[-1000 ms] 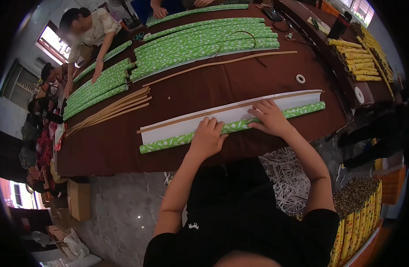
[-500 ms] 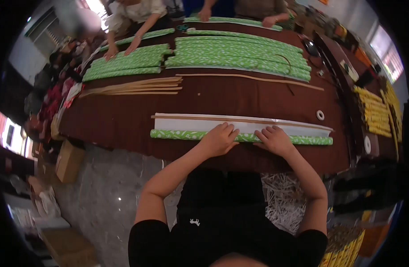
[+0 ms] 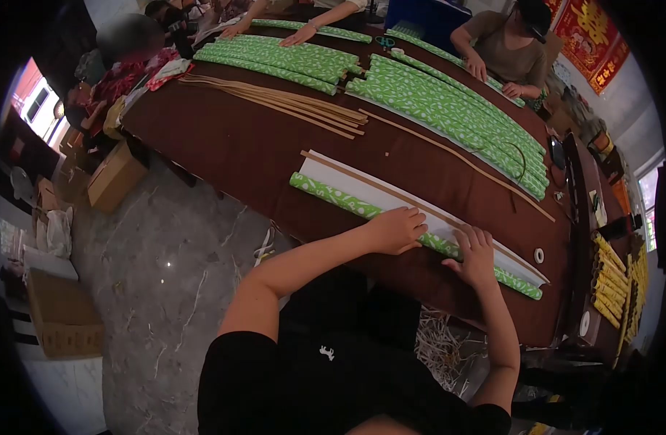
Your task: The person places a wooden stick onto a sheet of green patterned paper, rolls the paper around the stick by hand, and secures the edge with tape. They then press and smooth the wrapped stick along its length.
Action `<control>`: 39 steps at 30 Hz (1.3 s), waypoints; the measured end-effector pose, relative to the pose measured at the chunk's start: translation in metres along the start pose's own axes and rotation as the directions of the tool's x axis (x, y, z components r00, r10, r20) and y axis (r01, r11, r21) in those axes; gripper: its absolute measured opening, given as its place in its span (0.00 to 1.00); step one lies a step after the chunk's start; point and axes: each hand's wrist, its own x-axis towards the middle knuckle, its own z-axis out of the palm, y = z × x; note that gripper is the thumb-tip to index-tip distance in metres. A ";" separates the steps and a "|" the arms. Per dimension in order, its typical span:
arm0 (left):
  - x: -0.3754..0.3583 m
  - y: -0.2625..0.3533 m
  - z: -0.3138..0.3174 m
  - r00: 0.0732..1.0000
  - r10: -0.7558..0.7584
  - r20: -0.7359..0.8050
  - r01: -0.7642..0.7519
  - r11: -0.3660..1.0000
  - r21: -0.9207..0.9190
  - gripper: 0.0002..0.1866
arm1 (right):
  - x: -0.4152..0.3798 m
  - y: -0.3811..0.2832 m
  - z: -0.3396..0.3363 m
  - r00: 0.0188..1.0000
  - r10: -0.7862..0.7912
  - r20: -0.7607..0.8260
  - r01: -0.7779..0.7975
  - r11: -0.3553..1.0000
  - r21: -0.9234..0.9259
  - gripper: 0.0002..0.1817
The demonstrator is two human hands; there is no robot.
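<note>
A sheet of green patterned wrapping paper, white on the back, lies slantwise before me, its near side rolled into a long green paper roll (image 3: 333,194). A thin tan strip (image 3: 362,180) runs along the white part. My left hand (image 3: 398,230) is closed over the middle of the roll, fingers curled across its top. To its right, my right hand (image 3: 477,255) straddles the roll, fingertips on the far side and thumb on the near side. What lies under both palms is hidden.
Several finished green rolls (image 3: 449,119) lie across the brown table (image 3: 239,152), with loose tan strips (image 3: 289,105) in front. A white tape ring (image 3: 539,255) is at right. Yellow rolls (image 3: 609,283) stand beyond the table edge. Co-workers' hands (image 3: 298,35) work at the far side.
The view has turned, so the table and paper now slant down to the right. My right hand's fingers reach further over the roll; the left stays on it.
</note>
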 end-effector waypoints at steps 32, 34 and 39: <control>-0.013 0.043 0.008 0.967 0.063 -0.248 0.042 0.917 0.397 0.08 | 0.048 0.008 -0.048 0.808 0.117 0.577 -0.423 0.797 0.431 0.12; -0.012 0.044 0.007 0.964 0.074 -0.255 0.042 0.907 0.420 0.08 | 0.040 0.006 -0.043 0.841 0.132 0.524 -0.389 0.820 0.419 0.13; -0.012 0.047 0.002 0.961 0.106 -0.257 0.031 0.878 0.479 0.08 | 0.030 0.001 -0.034 0.888 0.168 0.428 -0.346 0.858 0.380 0.14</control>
